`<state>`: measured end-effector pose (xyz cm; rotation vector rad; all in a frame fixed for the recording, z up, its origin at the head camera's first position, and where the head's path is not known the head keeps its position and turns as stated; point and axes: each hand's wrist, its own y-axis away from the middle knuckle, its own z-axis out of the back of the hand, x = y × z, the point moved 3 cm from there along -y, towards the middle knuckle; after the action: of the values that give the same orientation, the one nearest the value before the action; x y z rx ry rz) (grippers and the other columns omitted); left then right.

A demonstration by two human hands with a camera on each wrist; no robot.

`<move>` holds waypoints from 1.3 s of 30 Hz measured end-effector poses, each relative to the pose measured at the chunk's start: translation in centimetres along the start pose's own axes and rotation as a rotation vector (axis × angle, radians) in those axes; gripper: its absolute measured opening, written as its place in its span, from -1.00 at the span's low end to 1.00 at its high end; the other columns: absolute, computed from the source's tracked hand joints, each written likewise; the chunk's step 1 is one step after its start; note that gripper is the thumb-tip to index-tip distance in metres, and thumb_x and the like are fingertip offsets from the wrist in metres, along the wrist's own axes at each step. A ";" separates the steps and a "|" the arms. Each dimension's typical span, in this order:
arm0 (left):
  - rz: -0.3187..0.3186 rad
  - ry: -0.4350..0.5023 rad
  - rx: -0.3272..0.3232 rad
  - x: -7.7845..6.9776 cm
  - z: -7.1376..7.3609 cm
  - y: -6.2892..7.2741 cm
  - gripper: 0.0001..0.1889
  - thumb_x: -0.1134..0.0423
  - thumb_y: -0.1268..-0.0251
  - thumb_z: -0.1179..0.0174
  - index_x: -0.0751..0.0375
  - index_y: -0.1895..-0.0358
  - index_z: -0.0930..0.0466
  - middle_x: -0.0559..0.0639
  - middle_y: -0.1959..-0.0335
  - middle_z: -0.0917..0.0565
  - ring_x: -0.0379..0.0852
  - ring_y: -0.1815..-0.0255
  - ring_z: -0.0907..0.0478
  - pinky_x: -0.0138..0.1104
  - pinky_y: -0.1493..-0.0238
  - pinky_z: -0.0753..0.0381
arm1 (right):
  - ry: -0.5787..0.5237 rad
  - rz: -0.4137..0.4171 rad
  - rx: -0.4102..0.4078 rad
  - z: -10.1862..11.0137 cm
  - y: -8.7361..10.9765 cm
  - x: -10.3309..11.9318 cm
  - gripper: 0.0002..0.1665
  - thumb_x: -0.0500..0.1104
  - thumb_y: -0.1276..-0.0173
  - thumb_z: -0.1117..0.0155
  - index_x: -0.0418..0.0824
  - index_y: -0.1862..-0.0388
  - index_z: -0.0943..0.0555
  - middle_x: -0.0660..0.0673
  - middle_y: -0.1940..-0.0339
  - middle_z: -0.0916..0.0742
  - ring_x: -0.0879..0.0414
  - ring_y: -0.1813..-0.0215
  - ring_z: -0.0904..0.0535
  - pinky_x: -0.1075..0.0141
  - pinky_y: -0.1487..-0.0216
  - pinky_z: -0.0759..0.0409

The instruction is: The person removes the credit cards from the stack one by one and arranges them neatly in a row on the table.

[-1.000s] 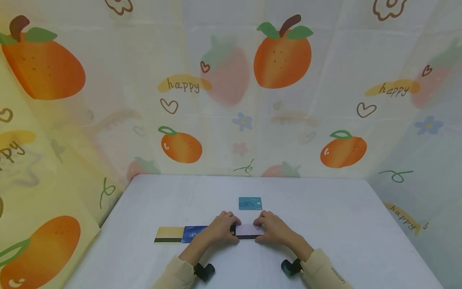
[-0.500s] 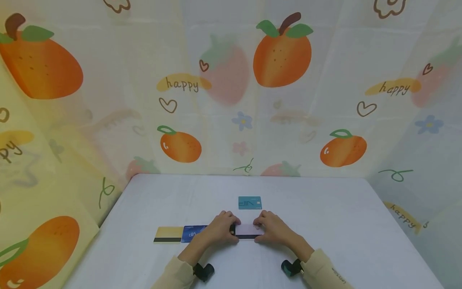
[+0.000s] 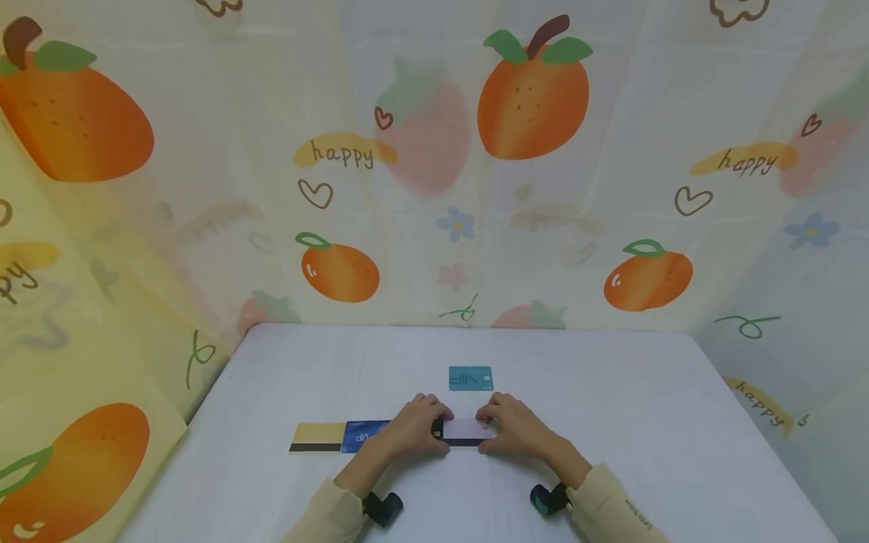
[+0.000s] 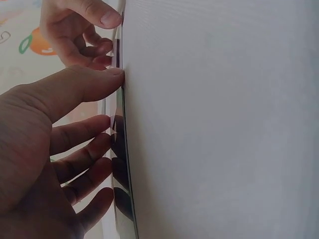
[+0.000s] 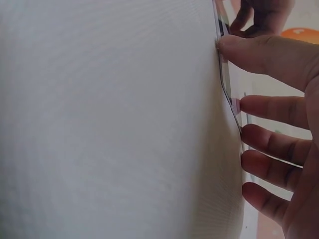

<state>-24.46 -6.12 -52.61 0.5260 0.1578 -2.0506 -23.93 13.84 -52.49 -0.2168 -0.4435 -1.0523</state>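
Note:
A pale lilac bank card [image 3: 468, 429] with a dark stripe along its near edge lies flat on the white table. My left hand [image 3: 416, 428] spans its left end, thumb at the near edge and fingertips at the far edge. My right hand [image 3: 517, 427] holds the right end the same way. Just left of the lilac card shows a dark card [image 3: 437, 430], mostly hidden under my left hand. Further left in the row lie a blue VIP card [image 3: 360, 436] and a gold card [image 3: 317, 437] with a black stripe.
A teal VIP card [image 3: 471, 378] lies by itself beyond the hands. The white table [image 3: 611, 400] ends at a fruit-patterned cloth [image 3: 529, 249] at the back. A small black camera sits on each wrist.
Both hands stay in place around the lilac card, and the cards keep their places. Only the head view shifts slightly.

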 end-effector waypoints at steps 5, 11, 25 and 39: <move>0.001 0.028 0.016 0.1 0.4 0.0 -0.49 -0.04 -0.03 -0.43 0.01 -0.08 -0.61 -0.08 0.01 -0.58 -0.15 0.01 -0.39 -0.21 -0.08 -0.53 | -0.053 -0.023 0.011 0.4 0.0 -0.1 -0.53 0.07 -0.05 -0.53 -0.06 0.06 -0.68 0.10 0.25 -0.54 0.21 0.20 -0.38 0.34 0.18 -0.42; 0.015 0.110 0.026 0.5 0.7 -0.4 -0.51 -0.02 -0.14 -0.36 0.06 -0.13 -0.58 -0.05 0.01 -0.59 -0.12 -0.01 -0.42 -0.15 -0.13 -0.52 | -0.108 -0.036 0.004 0.7 -0.5 -0.9 -0.54 0.09 -0.11 -0.48 -0.11 0.07 -0.69 0.05 0.24 -0.57 0.18 0.22 -0.38 0.32 0.21 -0.40; 0.057 0.200 -0.002 1.6 1.5 -3.7 -0.53 0.10 -0.16 -0.35 0.15 -0.14 -0.56 0.08 -0.10 -0.54 -0.03 -0.09 -0.45 -0.08 -0.24 -0.47 | -0.063 -0.086 -0.084 2.5 -2.4 -2.1 -0.49 0.04 -0.10 -0.50 -0.21 0.04 -0.66 -0.08 0.11 -0.63 0.08 0.05 -0.52 0.09 -0.08 -0.53; 0.171 0.175 -0.047 2.4 1.4 -7.0 -0.41 0.07 -0.13 -0.38 0.10 -0.26 -0.48 0.07 -0.19 -0.48 -0.04 -0.17 -0.42 -0.11 -0.31 -0.43 | 0.032 -0.131 -0.034 3.3 -5.6 -2.9 -0.38 -0.01 -0.06 -0.54 -0.21 -0.09 -0.61 -0.20 -0.06 -0.61 -0.07 -0.12 -0.51 0.03 -0.23 -0.48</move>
<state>-31.88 -4.90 -53.09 0.6662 0.2559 -1.8300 -30.87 14.64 -51.08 -0.2032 -0.4155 -1.1911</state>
